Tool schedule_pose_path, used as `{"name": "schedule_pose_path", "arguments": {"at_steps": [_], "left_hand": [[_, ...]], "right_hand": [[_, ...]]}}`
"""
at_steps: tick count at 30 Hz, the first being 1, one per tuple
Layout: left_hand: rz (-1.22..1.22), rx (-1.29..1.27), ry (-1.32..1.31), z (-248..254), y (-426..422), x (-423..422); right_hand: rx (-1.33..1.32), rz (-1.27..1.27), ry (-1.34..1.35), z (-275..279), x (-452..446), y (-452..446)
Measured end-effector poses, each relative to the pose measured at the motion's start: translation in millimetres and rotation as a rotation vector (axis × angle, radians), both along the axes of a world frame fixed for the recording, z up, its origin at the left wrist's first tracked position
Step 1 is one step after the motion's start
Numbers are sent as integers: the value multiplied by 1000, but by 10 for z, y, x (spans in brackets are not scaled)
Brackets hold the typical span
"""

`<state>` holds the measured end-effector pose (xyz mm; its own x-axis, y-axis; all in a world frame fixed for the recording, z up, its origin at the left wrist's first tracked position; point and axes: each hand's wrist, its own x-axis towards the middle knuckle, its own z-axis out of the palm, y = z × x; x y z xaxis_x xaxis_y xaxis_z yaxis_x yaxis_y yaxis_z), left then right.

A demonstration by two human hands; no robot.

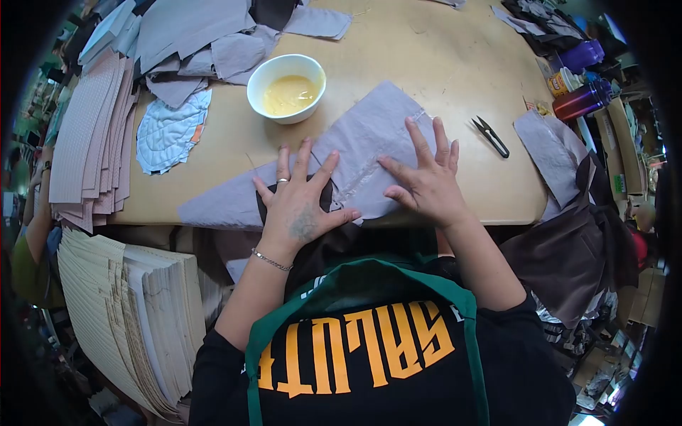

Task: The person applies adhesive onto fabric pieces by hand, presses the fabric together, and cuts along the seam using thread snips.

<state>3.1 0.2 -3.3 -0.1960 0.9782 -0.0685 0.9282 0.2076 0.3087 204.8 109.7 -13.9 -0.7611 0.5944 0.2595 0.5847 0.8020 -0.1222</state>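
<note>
A grey-purple piece of cloth (380,128) lies across the table's front edge. My left hand (302,195), with a ring and a bracelet, rests on it with fingers spread, over a dark brown fabric piece (325,197). My right hand (426,177) lies on the right part of the cloth, its fingers apart. A seam line runs through the cloth between my hands. Behind my left hand stands a white bowl (287,89) of yellowish paste. Black thread snips (490,137) lie on the table to the right of my right hand.
Stacked pinkish sheets (89,142) and a blue-white quilted pad (172,131) are at the left. Grey cloth pieces (195,32) lie at the back left. Bottles (582,99) and dark fabric (561,248) are at the right. A person's arm (39,213) shows at far left.
</note>
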Motion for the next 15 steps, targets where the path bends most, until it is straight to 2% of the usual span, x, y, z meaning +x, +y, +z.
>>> {"name": "schedule_pose_path", "arguments": {"at_steps": [2,5,6,9,10,13,15], "left_hand": [[-2,-2,0,1,5,0],[-2,-5,14,-16,13,3],[-6,-6,21,-19,8,3],[-18,-8,35,-24,8,7],[-21,-14,39,-22,6,2],[-30,-16,55,-27,2,-11],[-28,-16,56,-36,19,-12]], "right_hand": [[4,7,78,47,-68,-75],[-177,242,96,52,-201,-332],[-98,257,39,25,-209,-344],[45,4,93,-78,-60,53],[21,-102,26,-1,8,156],[97,-277,41,75,128,303],[23,-194,37,129,95,279]]}}
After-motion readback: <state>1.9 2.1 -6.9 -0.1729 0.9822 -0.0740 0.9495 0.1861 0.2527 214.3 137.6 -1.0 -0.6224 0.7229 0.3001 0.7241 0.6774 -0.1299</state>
